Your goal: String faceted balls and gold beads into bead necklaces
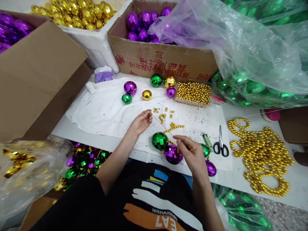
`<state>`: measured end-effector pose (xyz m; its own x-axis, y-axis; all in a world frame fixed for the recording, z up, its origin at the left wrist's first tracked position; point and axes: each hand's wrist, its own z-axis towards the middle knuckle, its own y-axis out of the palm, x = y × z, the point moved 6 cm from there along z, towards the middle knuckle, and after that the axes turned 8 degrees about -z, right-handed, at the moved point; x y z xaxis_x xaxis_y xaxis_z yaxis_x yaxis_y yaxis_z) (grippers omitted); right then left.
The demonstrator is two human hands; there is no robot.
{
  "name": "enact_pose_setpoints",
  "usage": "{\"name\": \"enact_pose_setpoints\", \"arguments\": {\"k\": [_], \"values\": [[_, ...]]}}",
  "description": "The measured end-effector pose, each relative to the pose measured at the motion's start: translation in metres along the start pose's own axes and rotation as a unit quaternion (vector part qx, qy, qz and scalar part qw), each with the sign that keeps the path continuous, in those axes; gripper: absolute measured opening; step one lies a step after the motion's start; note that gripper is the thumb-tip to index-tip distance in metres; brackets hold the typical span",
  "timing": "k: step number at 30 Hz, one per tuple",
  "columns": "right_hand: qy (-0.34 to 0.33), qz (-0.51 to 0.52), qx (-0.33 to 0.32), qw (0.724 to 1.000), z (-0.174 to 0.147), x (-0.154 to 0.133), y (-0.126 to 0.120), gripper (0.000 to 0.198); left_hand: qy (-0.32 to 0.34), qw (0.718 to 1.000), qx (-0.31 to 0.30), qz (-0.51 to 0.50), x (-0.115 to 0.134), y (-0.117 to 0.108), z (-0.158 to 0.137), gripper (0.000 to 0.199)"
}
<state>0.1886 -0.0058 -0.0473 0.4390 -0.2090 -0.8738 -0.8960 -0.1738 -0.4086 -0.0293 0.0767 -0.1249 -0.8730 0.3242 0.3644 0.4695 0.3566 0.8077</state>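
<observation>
Both hands working over the white cloth [103, 104], front half of the worktop [225, 184], roughly mid-length. Left hand [141, 122]: thumb and fingertips pinched together, no gap, on a gold bead [149, 112]. Thread [157, 120] runs from there, slanting toward the front edge, to the right hand [190, 150]. That one's closed too, thumb against index finger on the thread. Can't tell whether the bead is threaded.

Big green ball [160, 140] and big purple ball [172, 154] sit close together by the front edge, purple just beside the right hand. Small green ball [205, 150] partly hidden behind the right wrist; small purple ball [210, 168] right at the front edge.

Loose beads [162, 118] scattered between the hands and the bead tray [192, 103], which is nearer the back edge. Short bead row [177, 126] just front of them.

Scissors [220, 147] lie toward the right end, blades to the back edge, green tube [207, 141] beside. Bead strands [267, 154] heaped at the right end. Carton [163, 59] of purple balls along the back edge.
</observation>
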Motion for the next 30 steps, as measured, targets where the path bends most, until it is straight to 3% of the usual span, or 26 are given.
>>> {"name": "enact_pose_setpoints", "arguments": {"k": [18, 30], "values": [[0.004, 0.042, -0.032, 0.999, 0.007, 0.008, 0.011, 0.041, 0.052, 0.997, -0.037, 0.051, 0.014, 0.01, -0.006, 0.007], [0.003, 0.042, -0.019, 0.999, 0.002, 0.006, 0.008, 0.037, 0.051, 0.998, -0.025, 0.04, 0.015, 0.007, -0.007, 0.007]]}}
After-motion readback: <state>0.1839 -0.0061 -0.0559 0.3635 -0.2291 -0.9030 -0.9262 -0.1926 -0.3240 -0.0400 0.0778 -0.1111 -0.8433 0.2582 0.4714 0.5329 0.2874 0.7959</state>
